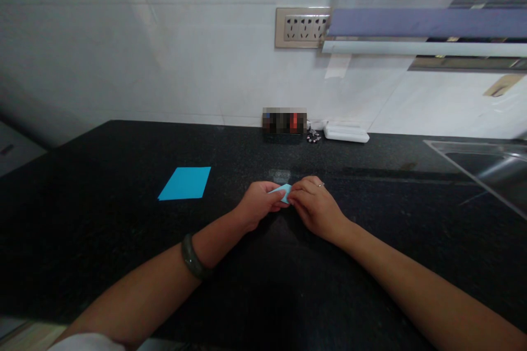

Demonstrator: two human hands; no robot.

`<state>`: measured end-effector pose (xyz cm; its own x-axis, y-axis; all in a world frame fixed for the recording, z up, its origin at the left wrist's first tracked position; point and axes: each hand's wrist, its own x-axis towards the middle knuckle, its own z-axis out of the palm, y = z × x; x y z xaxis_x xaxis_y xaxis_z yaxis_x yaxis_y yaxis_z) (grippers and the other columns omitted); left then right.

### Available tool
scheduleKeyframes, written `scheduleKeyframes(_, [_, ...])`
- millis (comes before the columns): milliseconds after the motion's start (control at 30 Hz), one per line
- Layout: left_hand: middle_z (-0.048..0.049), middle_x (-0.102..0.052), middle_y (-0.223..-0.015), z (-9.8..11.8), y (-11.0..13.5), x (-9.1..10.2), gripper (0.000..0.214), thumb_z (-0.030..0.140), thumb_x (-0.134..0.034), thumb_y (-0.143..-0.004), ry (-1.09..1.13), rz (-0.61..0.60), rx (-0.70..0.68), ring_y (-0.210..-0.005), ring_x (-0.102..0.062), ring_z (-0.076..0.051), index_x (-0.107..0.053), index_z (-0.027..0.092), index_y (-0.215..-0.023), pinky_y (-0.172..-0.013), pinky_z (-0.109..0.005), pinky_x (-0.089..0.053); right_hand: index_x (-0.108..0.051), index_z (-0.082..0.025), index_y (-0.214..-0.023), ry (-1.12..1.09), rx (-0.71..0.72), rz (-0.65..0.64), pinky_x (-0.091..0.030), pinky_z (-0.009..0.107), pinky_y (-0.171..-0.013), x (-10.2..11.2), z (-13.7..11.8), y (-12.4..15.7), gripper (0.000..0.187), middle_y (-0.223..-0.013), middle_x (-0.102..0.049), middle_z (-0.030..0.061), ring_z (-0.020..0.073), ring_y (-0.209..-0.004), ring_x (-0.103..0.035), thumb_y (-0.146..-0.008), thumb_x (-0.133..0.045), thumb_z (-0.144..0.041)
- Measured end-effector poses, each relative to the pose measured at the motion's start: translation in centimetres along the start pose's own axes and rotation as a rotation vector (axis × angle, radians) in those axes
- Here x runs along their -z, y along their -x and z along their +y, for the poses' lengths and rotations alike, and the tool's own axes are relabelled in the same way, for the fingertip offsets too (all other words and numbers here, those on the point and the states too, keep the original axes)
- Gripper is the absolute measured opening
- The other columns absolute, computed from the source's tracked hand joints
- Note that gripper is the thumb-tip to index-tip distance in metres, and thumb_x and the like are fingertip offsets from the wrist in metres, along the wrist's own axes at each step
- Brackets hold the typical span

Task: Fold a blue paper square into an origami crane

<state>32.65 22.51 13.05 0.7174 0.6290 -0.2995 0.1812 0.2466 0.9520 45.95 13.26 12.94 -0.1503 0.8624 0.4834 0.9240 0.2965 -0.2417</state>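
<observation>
A small folded piece of light blue paper (285,192) is held between my two hands, just above the dark countertop. My left hand (259,201) grips its left side, with the thumb lying on top of the paper. On the other side, the fingertips of my right hand (316,204) pinch the right edge; a ring shows on one finger. The fingers partly cover the paper, so its full shape is hidden. A flat blue square of paper (185,183), perhaps a small stack, lies on the counter to the left of my hands.
The black speckled countertop (123,241) runs back to a pale tiled wall. Against the wall stand a blurred-out dark box (285,122), a small beaded item (313,136) and a white oblong object (346,132). A metal sink (494,167) is at right, below a blue blind (411,22).
</observation>
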Motion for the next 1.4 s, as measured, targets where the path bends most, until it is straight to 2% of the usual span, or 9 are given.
scheduleKeyframes(367, [-0.0043, -0.063, -0.070, -0.2, 0.0, -0.1, 0.015, 0.026, -0.058, -0.069, -0.034, 0.003, -0.003, -0.062, -0.058, -0.010, -0.059, 0.012, -0.075, -0.057, -0.020, -0.041, -0.057, -0.018, -0.072, -0.164, -0.182, 0.069, -0.035, 0.033, -0.072, -0.9, 0.2, 0.1, 0.008, -0.075, -0.054, 0.0039, 0.0168, -0.077, -0.047, -0.075, -0.050, -0.016])
scheduleKeyframes(767, [-0.0050, -0.063, -0.068, -0.2, 0.0, 0.0, 0.017, 0.027, -0.057, -0.069, -0.071, -0.009, -0.002, -0.063, -0.059, -0.011, -0.059, 0.012, -0.074, -0.056, -0.020, -0.041, -0.056, -0.019, -0.066, -0.251, -0.310, 0.025, -0.035, 0.030, -0.066, -1.0, 0.7, -0.1, 0.008, -0.068, -0.056, 0.0018, 0.0150, -0.070, -0.048, -0.074, -0.053, -0.020])
scheduleKeyframes(933, [-0.0059, -0.063, -0.071, -0.4, -0.1, 0.2, 0.022, 0.030, -0.060, -0.067, -0.060, -0.040, -0.012, -0.066, -0.059, -0.011, -0.060, 0.011, -0.077, -0.057, -0.020, -0.042, -0.055, -0.018, -0.065, -0.252, -0.313, 0.037, -0.035, 0.030, -0.066, -1.1, 0.8, -0.1, 0.008, -0.068, -0.055, 0.0017, 0.0147, -0.069, -0.049, -0.073, -0.053, -0.019])
scheduleKeyframes(1133, [-0.0062, -0.064, -0.074, -0.3, -0.2, 0.2, 0.023, 0.017, -0.064, -0.061, -0.027, -0.050, 0.014, -0.065, -0.060, -0.012, -0.060, 0.011, -0.082, -0.059, -0.021, -0.044, -0.055, -0.018, -0.064, -0.253, -0.309, 0.050, -0.036, 0.031, -0.069, -0.9, 0.7, -0.1, 0.009, -0.068, -0.056, 0.0017, 0.0150, -0.070, -0.049, -0.073, -0.053, -0.017])
scheduleKeyframes(1267, [-0.0077, -0.064, -0.079, -0.2, -0.3, 0.3, 0.024, 0.018, -0.062, -0.063, 0.012, -0.031, -0.005, -0.067, -0.061, -0.013, -0.058, 0.010, -0.086, -0.058, -0.021, -0.044, -0.058, -0.019, -0.078, -0.268, -0.367, 0.141, -0.037, 0.032, -0.072, -0.7, 1.0, -0.1, 0.008, -0.078, -0.057, 0.0037, 0.0170, -0.078, -0.050, -0.075, -0.051, -0.022])
scheduleKeyframes(1400, [-0.0077, -0.064, -0.082, -0.1, -0.2, 0.4, 0.023, 0.019, -0.061, -0.065, 0.030, -0.037, -0.054, -0.071, -0.061, -0.013, -0.058, 0.011, -0.087, -0.062, -0.022, -0.045, -0.050, -0.020, -0.104, -0.500, -0.555, 0.234, -0.041, 0.031, -0.067, -1.0, 1.5, -0.1, 0.035, -0.092, -0.056, 0.0064, 0.0180, -0.082, -0.052, -0.071, -0.055, -0.031])
